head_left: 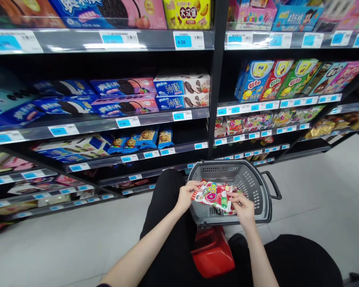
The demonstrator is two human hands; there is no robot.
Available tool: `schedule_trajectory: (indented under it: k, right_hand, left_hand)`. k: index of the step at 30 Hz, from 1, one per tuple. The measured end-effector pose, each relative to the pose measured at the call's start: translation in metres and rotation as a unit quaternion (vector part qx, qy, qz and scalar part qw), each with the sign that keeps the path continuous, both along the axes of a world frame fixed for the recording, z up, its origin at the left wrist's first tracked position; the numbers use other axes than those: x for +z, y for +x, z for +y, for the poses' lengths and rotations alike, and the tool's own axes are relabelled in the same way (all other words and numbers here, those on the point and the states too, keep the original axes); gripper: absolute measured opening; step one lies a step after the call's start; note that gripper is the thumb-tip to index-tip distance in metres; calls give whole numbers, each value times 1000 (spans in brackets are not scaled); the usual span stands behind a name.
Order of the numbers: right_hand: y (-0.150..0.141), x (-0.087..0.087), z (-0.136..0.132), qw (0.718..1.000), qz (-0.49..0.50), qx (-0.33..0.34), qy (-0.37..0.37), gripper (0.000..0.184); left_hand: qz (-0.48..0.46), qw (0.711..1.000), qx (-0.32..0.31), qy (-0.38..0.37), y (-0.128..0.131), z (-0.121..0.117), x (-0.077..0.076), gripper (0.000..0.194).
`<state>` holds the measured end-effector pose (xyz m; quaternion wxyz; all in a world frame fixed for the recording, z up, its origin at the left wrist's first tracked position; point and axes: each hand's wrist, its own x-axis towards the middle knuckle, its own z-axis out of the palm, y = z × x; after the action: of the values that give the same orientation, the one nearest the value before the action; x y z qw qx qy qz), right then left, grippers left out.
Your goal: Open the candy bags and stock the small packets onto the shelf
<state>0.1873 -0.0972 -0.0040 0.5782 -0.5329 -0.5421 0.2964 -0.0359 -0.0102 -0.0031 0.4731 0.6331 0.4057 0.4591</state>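
A red, pink and white soft plastic packet [214,193] is held stretched between both hands, flat and printed side up. Its left end is gripped by the left hand [188,196]; its right end is held by the bent fingers of the right hand [243,206].

Directly below both hands, a grey plastic basket with slotted walls [259,187] is noted, its black looped handle [277,186] out beyond the right hand. Contents beneath the packet are largely hidden and cannot be identified. Nearer the body, below and between the hands, a glossy red plastic object [214,259] is observed.

Beyond the hands, black shelving [217,63] is stocked with blue biscuit packs [137,140] ahead of the left hand and upright blue, red and green cartons [272,79] ahead of the right.

The step in hand is judged to be handling or inspection of the packet over the basket. For the next move, a steady two-handed hold, or a controlled release into the basket, would be required.
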Motion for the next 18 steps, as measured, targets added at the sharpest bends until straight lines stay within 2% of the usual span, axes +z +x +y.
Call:
schedule_trajectory:
  k: [3,7,14,18]
  right_hand:
    - [0,-3,1,1000,19,-6,-16,11]
    - [-2,-7,4,996,59,-32,-56,7]
    - [-4,-9,5,990,14,-57,-128,19]
    - [-5,-18,7,979,78,-42,-183,21]
  left_hand:
    - [-24,999,-6,-21,2,0,1,4]
    - [-55,992,-14,-115,6,-2,5,8]
    - [-66,976,-23,-207,9,-2,0,21]
    - [-82,964,-23,-251,9,-3,-4,30]
